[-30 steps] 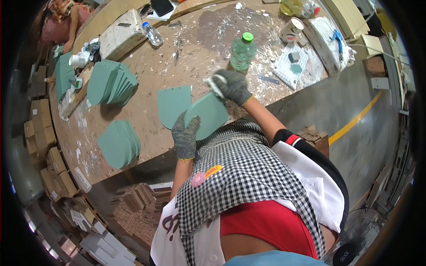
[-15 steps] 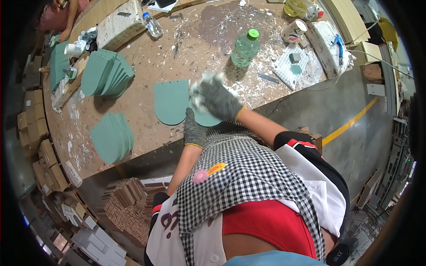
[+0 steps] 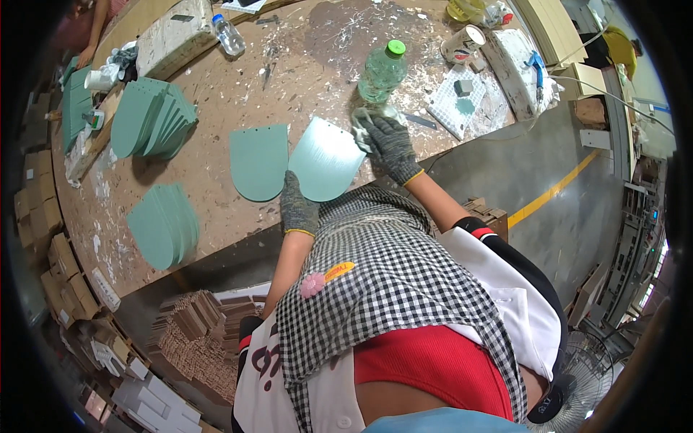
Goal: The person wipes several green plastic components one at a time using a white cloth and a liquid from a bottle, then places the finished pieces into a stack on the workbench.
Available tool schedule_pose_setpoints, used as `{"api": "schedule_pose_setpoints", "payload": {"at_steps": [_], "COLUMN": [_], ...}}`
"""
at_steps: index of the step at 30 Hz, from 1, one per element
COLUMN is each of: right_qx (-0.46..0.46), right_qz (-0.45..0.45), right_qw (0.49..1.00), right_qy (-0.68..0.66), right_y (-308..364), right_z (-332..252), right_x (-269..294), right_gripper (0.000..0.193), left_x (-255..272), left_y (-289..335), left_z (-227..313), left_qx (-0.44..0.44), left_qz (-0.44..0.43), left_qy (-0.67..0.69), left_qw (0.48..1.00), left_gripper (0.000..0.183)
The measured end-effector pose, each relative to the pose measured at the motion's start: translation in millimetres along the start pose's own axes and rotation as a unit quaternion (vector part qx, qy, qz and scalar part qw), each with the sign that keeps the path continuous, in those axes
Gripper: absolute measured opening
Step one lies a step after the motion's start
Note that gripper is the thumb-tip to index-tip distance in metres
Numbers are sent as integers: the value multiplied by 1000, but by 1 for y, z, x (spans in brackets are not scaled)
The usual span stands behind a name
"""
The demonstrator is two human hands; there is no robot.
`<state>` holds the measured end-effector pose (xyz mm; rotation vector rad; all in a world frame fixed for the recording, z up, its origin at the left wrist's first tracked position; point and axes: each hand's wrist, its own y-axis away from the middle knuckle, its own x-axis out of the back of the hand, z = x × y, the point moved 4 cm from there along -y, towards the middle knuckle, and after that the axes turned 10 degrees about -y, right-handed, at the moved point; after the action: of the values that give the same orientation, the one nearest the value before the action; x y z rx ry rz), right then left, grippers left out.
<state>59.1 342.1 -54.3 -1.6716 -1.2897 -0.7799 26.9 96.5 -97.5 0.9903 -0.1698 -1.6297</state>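
Observation:
A shiny green panel (image 3: 328,160) with one rounded end lies at the table's near edge, faint streaks on its surface. At its lower left edge, my left hand (image 3: 299,208) grips it in a grey knitted glove; the fingers beneath are hidden. My right hand (image 3: 393,149), gloved alike, is closed around a crumpled whitish rag (image 3: 363,130) just off the panel's right edge. Another green panel (image 3: 258,162), duller, lies flat to the left. Farther left are a near fanned stack of green panels (image 3: 163,225) and a far fanned stack (image 3: 148,119).
A green-capped bottle (image 3: 382,72) stands beyond my right hand. A metal ruler (image 3: 420,121), a white gridded sheet (image 3: 462,105) and a paper cup (image 3: 463,45) are to its right. A clear bottle (image 3: 228,35) lies far left. Another person's arm (image 3: 92,36) reaches in at the upper left.
My right hand has moved right with the rag, from on top of the panel to past its edge. The panel's face is uncovered and glossy. My left hand keeps its place on the panel.

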Motion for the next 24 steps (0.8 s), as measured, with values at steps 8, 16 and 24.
{"api": "schedule_pose_setpoints", "payload": {"at_steps": [8, 16, 24], "right_qx": [-144, -32, -21], "right_qz": [106, -29, -125], "right_qw": [954, 991, 992], "right_qy": [-239, -123, 28], "right_y": [26, 29, -56], "right_z": [-11, -35, -50], "right_x": [49, 22, -43], "right_gripper": [42, 42, 28], "left_x": [-1, 5, 9], "left_y": [11, 0, -6], "left_z": [31, 27, 29], "left_qx": [109, -29, -22], "left_qz": [38, 28, 13], "left_qy": [-255, -539, -541], "left_qw": [960, 842, 840], "left_gripper": [47, 58, 57]}}
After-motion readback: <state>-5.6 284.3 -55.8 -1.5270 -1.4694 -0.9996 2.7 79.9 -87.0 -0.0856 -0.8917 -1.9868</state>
